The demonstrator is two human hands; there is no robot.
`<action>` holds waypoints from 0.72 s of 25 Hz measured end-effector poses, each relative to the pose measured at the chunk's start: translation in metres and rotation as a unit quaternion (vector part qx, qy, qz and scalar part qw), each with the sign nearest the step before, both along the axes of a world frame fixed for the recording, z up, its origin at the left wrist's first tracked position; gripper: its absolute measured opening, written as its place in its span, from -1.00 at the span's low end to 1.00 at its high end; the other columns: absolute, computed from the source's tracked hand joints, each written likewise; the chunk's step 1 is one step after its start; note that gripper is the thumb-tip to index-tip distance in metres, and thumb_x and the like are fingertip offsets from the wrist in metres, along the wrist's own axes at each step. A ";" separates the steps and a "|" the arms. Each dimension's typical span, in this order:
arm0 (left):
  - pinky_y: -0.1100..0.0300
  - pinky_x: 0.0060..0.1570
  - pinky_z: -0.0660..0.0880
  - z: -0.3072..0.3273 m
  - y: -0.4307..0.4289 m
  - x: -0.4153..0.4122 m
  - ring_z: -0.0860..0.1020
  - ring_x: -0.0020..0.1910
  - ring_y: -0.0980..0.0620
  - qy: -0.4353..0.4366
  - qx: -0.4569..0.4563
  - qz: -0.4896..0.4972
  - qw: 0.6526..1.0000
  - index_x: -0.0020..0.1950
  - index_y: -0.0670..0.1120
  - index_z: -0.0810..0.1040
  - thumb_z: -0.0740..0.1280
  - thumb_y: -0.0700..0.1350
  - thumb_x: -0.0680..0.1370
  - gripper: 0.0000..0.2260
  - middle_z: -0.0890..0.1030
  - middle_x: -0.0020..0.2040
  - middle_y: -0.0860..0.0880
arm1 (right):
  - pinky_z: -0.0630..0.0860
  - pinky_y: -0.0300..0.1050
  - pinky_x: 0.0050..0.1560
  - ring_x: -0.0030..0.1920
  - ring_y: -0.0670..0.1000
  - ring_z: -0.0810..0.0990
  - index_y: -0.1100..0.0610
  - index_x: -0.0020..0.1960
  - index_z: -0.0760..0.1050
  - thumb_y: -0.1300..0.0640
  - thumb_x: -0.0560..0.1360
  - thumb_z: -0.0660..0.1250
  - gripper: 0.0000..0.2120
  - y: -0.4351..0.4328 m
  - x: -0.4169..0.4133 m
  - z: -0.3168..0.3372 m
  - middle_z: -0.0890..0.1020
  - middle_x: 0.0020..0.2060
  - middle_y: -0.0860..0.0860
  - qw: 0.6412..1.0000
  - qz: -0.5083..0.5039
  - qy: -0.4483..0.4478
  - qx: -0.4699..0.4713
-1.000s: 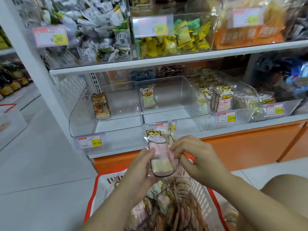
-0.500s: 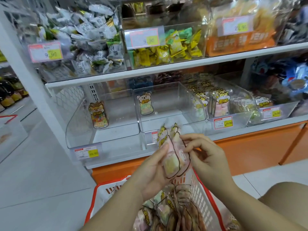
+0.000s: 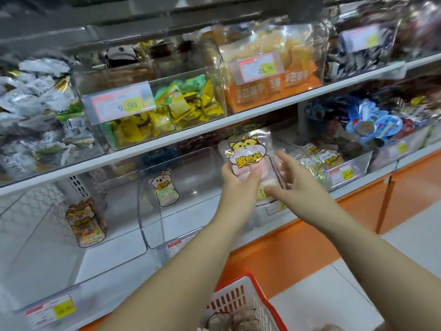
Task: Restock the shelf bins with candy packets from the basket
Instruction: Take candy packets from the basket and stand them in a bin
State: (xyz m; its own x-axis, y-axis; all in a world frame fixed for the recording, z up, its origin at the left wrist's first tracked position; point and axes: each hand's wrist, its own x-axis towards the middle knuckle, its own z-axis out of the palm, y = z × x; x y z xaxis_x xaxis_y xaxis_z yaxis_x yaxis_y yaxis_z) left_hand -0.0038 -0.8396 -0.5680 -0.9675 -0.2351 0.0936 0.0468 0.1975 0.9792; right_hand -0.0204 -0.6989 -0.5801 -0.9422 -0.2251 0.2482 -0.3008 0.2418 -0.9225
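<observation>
My left hand (image 3: pixel 238 187) grips a clear candy packet (image 3: pixel 245 151) with a yellow hamster picture and pink and pale sweets inside, thumb across its front. It is held upright under the upper shelf, at the mouth of a clear bin (image 3: pixel 274 209) that is mostly hidden behind my hands. My right hand (image 3: pixel 296 180) lies against the packet's right side with fingers spread and straight, thumb on its lower part. The red-rimmed white basket (image 3: pixel 241 302) sits at the bottom edge with more packets in it.
Two clear bins to the left, the middle bin (image 3: pixel 191 211) and the left bin (image 3: pixel 47 247), each show a single sample packet. A bin (image 3: pixel 353 170) on the right holds several packets. Full bins line the upper shelf (image 3: pixel 214 127). An orange base runs below.
Both hands have lifted the packet from above the basket up and forward to the shelf bin. The packet now faces me flat. The view has swung up and closer to the shelf.
</observation>
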 end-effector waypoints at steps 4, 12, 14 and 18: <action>0.38 -0.18 0.52 0.008 0.028 -0.061 0.52 0.03 0.16 -0.008 -0.070 -0.037 0.997 0.49 0.03 0.10 0.24 -0.19 0.63 -0.50 0.48 0.26 0.05 | 0.31 -0.27 0.16 0.22 -0.14 0.45 0.05 0.56 0.19 0.21 0.48 0.46 -0.25 0.022 -0.061 -0.008 0.49 0.25 -0.11 0.992 -0.105 0.050 0.048; 0.17 -0.08 0.48 -0.068 0.053 -0.151 0.55 -0.07 0.00 -0.126 -0.025 0.016 0.992 0.40 -0.06 0.34 0.40 -0.27 0.50 -0.49 0.60 0.07 -0.06 | 0.38 0.04 0.17 0.24 0.11 0.46 -0.08 0.33 0.47 -0.11 0.48 0.40 -0.56 0.042 -0.134 -0.052 0.55 0.20 0.00 0.896 -0.255 0.084 0.354; 0.13 -0.06 0.56 -0.075 0.052 -0.165 0.58 -0.04 -0.05 -0.159 -0.036 0.008 0.987 0.39 -0.05 0.39 0.44 -0.28 0.41 -0.43 0.62 0.10 -0.10 | 0.38 0.02 0.13 0.16 0.12 0.50 -0.09 0.24 0.54 -0.08 0.47 0.39 -0.66 0.045 -0.139 -0.059 0.54 0.09 0.03 0.877 -0.269 0.097 0.385; -0.18 0.14 0.58 -0.119 0.048 -0.219 0.57 0.14 -0.23 -0.247 -0.069 -0.004 0.967 0.41 -0.11 0.36 0.44 -0.23 0.14 -0.18 0.56 0.20 -0.21 | 0.32 -0.02 0.12 0.09 0.09 0.61 -0.09 0.17 0.58 0.02 0.57 0.24 -0.77 0.053 -0.152 -0.065 0.65 0.04 -0.02 0.869 -0.268 0.080 0.409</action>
